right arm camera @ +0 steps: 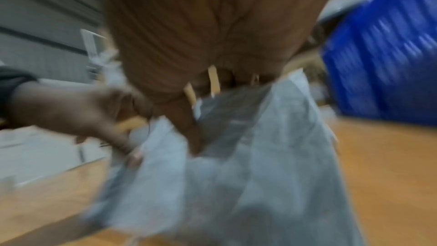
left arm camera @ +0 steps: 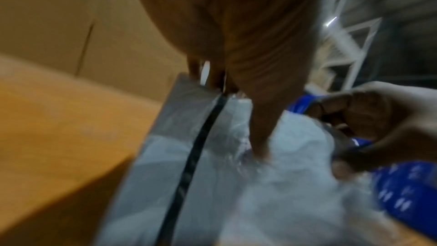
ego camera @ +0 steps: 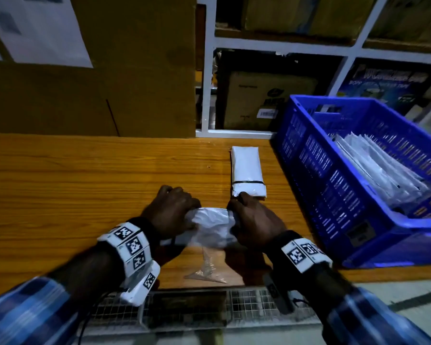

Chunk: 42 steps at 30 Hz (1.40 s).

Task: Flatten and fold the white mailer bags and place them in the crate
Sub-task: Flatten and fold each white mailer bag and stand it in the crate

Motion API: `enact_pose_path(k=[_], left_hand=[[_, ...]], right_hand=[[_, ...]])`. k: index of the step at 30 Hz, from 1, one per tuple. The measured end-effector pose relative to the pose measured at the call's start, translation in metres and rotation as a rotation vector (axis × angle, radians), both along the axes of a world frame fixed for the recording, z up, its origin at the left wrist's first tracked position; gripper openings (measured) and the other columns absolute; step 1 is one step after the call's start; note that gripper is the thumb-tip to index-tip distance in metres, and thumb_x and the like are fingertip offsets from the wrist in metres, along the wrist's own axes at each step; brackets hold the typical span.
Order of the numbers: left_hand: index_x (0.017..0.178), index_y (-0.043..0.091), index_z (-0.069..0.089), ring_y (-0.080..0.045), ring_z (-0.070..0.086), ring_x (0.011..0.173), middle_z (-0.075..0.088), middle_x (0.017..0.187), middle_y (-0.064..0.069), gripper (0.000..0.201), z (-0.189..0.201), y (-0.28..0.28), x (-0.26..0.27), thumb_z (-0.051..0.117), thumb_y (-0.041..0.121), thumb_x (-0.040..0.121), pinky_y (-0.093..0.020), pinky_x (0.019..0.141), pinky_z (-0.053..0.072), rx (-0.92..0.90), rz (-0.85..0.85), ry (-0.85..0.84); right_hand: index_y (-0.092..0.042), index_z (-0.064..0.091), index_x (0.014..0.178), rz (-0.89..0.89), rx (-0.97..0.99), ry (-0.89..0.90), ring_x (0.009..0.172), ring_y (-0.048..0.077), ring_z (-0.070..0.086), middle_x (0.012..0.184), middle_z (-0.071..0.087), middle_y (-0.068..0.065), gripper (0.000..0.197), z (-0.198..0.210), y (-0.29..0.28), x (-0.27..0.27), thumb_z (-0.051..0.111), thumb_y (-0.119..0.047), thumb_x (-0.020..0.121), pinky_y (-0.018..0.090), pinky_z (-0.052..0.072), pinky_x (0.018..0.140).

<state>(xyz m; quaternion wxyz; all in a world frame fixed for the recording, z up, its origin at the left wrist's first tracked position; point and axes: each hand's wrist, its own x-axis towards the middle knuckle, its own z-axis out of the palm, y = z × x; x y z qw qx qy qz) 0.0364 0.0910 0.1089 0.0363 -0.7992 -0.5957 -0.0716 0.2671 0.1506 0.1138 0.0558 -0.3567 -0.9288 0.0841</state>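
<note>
A crumpled white mailer bag (ego camera: 210, 226) hangs between both hands above the wooden table (ego camera: 72, 185), near its front edge. My left hand (ego camera: 171, 211) grips the bag's left end, fingers curled over it; my right hand (ego camera: 251, 220) grips the right end. The left wrist view shows the bag (left arm camera: 272, 184) with a black strip along one edge. In the right wrist view, the bag (right arm camera: 248, 166) is blurred by motion. A folded white mailer bundle (ego camera: 246, 170) lies on the table just beyond my right hand. The blue crate (ego camera: 329, 175) at the right holds several flat white mailers (ego camera: 381, 168).
A large cardboard box (ego camera: 90, 95) stands at the back left of the table. White shelving (ego camera: 271, 44) with boxes rises behind. A scrap of clear plastic film (ego camera: 207, 268) lies at the table's front edge, under the held bag. A wire grille (ego camera: 246, 305) runs below that edge.
</note>
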Motion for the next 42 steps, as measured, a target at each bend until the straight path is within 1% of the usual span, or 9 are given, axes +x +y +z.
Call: enact_pose_path(k=[2,6,9,12,17,22,32,38,42], left_hand=[[0.08,0.023,0.069,-0.026,0.061,0.074,0.063,0.074,0.001,0.026,0.009,-0.008,-0.009,0.052,0.04,0.072,-0.034,0.07,0.027,0.193,-0.088,-0.052],[0.085,0.015,0.068,-0.028,0.054,0.082,0.062,0.091,-0.008,0.019,0.004,-0.038,-0.006,0.059,0.028,0.076,-0.037,0.07,0.036,0.248,-0.115,-0.066],[0.087,0.015,0.063,-0.03,0.056,0.091,0.061,0.1,-0.006,0.009,-0.034,-0.07,0.002,0.063,0.023,0.081,-0.038,0.076,0.045,0.129,-0.102,-0.144],[0.099,0.009,0.07,-0.028,0.058,0.102,0.067,0.106,-0.009,0.034,-0.067,-0.088,-0.002,0.058,0.022,0.07,-0.036,0.088,0.046,0.062,-0.099,-0.216],[0.141,0.012,0.047,-0.016,0.027,0.14,0.039,0.151,-0.006,0.065,-0.076,-0.077,0.004,0.044,0.044,0.085,-0.02,0.115,0.013,-0.059,0.124,-0.39],[0.153,0.024,-0.002,-0.007,-0.017,0.145,-0.017,0.156,0.009,0.084,-0.091,-0.054,0.013,-0.02,0.066,0.082,-0.024,0.117,-0.01,-0.204,0.14,-0.285],[0.151,0.012,0.027,-0.022,0.021,0.145,0.025,0.158,-0.007,0.058,-0.108,-0.057,0.015,0.023,0.039,0.1,-0.038,0.113,0.013,-0.136,0.17,-0.117],[0.151,0.005,0.021,-0.024,0.015,0.146,0.009,0.157,-0.007,0.078,-0.099,-0.05,0.024,-0.01,0.051,0.095,-0.033,0.118,0.0,-0.13,0.191,-0.164],[0.144,0.002,0.04,-0.028,0.035,0.139,0.037,0.151,-0.012,0.067,-0.088,-0.046,0.041,0.002,0.04,0.102,-0.037,0.111,0.015,-0.146,0.138,-0.178]], right_hand=[[-0.01,0.058,0.099,0.044,0.185,0.065,0.077,0.035,0.054,0.091,0.053,0.013,0.023,0.008,-0.005,0.002,0.067,-0.016,0.078,0.034,0.03,0.055],[-0.011,0.056,0.087,0.049,0.393,0.153,0.069,0.031,0.049,0.077,0.052,0.011,0.014,0.0,-0.022,0.005,0.066,-0.022,0.084,0.035,0.024,0.057],[-0.015,0.055,0.084,0.029,0.312,0.123,0.074,0.031,0.048,0.082,0.049,0.009,0.015,-0.027,-0.048,0.013,0.061,-0.028,0.08,0.037,0.028,0.06],[-0.018,0.057,0.083,0.034,0.163,0.09,0.081,0.031,0.053,0.091,0.054,0.006,0.015,-0.049,-0.074,0.023,0.063,-0.029,0.074,0.037,0.037,0.066],[-0.006,0.062,0.105,0.001,0.096,0.165,0.108,0.037,0.054,0.12,0.058,0.018,0.031,-0.055,-0.07,-0.006,0.051,-0.028,0.087,0.044,0.046,0.093],[0.002,0.058,0.129,-0.116,0.008,0.024,0.128,0.035,0.051,0.137,0.054,0.02,0.064,-0.084,-0.064,-0.054,0.012,-0.032,0.1,0.051,0.027,0.111],[0.005,0.044,0.14,-0.027,0.071,0.035,0.143,0.033,0.03,0.15,0.037,0.022,0.059,-0.109,-0.063,-0.051,0.016,-0.028,0.1,0.052,0.018,0.114],[0.003,0.045,0.141,-0.037,0.09,0.058,0.141,0.031,0.035,0.15,0.037,0.02,0.055,-0.104,-0.057,-0.048,0.032,-0.029,0.097,0.044,0.017,0.113],[0.005,0.045,0.139,-0.178,0.106,0.075,0.139,0.035,0.037,0.149,0.038,0.023,0.057,-0.101,-0.064,-0.027,0.032,-0.027,0.094,0.042,0.017,0.111]])
